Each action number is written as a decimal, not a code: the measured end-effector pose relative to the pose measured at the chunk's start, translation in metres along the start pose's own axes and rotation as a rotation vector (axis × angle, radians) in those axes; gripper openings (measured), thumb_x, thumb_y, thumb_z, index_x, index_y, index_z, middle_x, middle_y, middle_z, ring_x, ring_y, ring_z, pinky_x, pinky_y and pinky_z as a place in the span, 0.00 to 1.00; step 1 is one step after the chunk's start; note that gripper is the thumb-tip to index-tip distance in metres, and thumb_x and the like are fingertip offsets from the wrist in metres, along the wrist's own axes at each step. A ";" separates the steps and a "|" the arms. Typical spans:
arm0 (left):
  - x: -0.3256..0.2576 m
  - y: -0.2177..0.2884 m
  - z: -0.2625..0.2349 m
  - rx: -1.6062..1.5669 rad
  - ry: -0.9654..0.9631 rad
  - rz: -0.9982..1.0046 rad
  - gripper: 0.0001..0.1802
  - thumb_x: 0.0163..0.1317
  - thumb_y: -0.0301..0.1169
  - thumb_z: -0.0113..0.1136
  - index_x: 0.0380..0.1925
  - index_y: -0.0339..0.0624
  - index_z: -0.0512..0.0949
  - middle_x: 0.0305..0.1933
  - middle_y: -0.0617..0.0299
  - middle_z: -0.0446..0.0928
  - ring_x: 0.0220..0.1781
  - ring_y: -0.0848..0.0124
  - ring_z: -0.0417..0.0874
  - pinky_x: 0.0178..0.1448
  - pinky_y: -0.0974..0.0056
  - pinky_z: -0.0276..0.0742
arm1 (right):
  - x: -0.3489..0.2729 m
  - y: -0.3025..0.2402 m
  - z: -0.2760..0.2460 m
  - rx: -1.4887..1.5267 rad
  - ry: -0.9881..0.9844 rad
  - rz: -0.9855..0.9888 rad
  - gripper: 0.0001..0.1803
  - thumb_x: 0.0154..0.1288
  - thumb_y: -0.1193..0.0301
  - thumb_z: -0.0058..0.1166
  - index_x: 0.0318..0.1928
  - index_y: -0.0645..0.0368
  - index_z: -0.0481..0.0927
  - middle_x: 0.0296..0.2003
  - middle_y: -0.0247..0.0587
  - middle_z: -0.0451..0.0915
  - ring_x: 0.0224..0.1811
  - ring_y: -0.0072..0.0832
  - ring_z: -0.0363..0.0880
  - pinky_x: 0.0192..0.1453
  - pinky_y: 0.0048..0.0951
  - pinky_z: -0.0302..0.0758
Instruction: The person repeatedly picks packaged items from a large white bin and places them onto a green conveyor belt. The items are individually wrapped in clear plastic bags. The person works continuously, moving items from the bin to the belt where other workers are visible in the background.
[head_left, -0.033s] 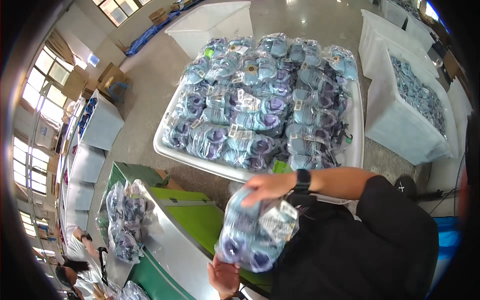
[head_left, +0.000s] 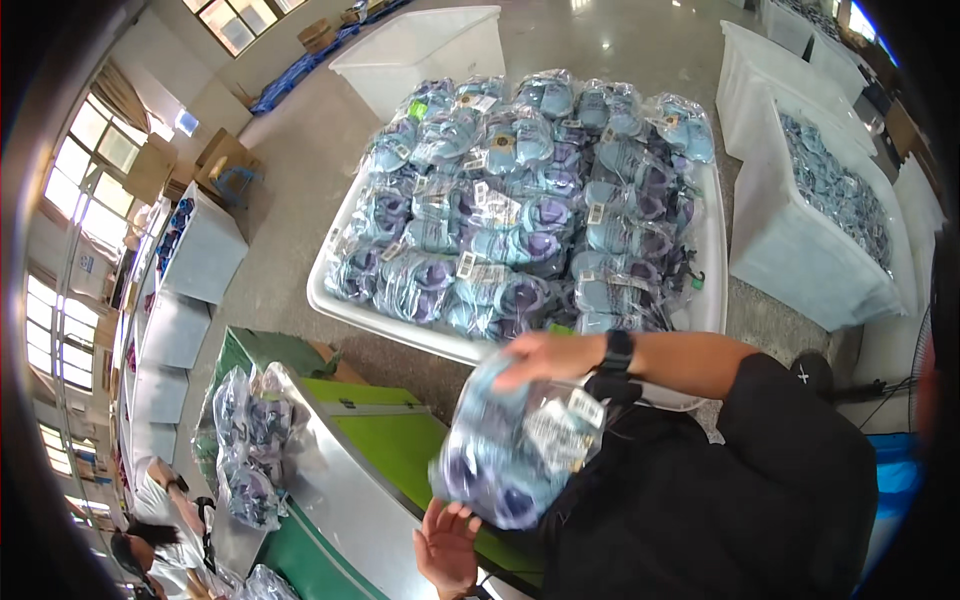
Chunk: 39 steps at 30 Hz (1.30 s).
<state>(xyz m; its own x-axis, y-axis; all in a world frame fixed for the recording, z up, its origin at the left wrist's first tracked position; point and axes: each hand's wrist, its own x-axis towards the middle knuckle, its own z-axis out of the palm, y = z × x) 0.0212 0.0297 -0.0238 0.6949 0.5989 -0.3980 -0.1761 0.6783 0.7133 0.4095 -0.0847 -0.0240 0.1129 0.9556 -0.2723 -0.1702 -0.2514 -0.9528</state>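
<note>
A clear plastic bag holding light blue and purple shoes (head_left: 490,455) hangs tilted in front of my black shirt, with a white printed label on its right side. My right hand (head_left: 550,358), with a dark watch on the wrist, grips the bag's upper end. Palm up, my left hand (head_left: 447,550) is open below the bag's lower left corner, its fingertips close to the plastic; whether they touch it I cannot tell. Beyond my right hand stands a large white bin (head_left: 400,330) piled with several similar bagged pairs of shoes (head_left: 500,210).
At left, bagged shoes (head_left: 250,450) lie by a metal-edged table (head_left: 330,455) with green panels (head_left: 385,430). White bins stand at right (head_left: 820,240), at the back (head_left: 425,60) and along the left (head_left: 205,250). A person (head_left: 165,545) is at the lower left.
The bagged shoes have shifted slightly up and right with my right hand. My left hand's fingers have spread and show more at the bag's lower corner.
</note>
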 end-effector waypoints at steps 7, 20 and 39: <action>-0.017 0.015 -0.041 -0.142 0.116 0.041 0.33 0.80 0.51 0.45 0.73 0.37 0.68 0.57 0.52 0.85 0.57 0.57 0.85 0.66 0.50 0.78 | -0.056 -0.003 -0.158 0.501 0.897 -0.278 0.23 0.78 0.57 0.53 0.63 0.59 0.79 0.50 0.37 0.86 0.50 0.25 0.86 0.45 0.31 0.86; -0.031 0.009 -0.072 -0.081 0.120 0.104 0.31 0.79 0.50 0.48 0.71 0.40 0.71 0.57 0.51 0.84 0.59 0.55 0.83 0.67 0.47 0.76 | 0.017 0.091 -0.302 0.900 1.141 -0.052 0.23 0.74 0.53 0.57 0.45 0.66 0.77 0.41 0.50 0.86 0.44 0.45 0.90 0.30 0.37 0.88; -0.019 0.020 -0.091 0.646 0.409 0.028 0.22 0.78 0.37 0.55 0.65 0.41 0.66 0.57 0.57 0.69 0.61 0.60 0.63 0.68 0.54 0.65 | 0.093 0.084 -0.017 -0.076 0.343 -0.202 0.16 0.73 0.58 0.59 0.43 0.61 0.84 0.32 0.36 0.87 0.32 0.22 0.88 0.35 0.28 0.82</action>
<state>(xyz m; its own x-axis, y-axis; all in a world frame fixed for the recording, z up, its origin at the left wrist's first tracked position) -0.0593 0.0703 -0.0549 0.3605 0.8073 -0.4672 0.3403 0.3526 0.8717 0.4224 -0.0192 -0.1317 0.4587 0.8835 -0.0949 -0.0397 -0.0863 -0.9955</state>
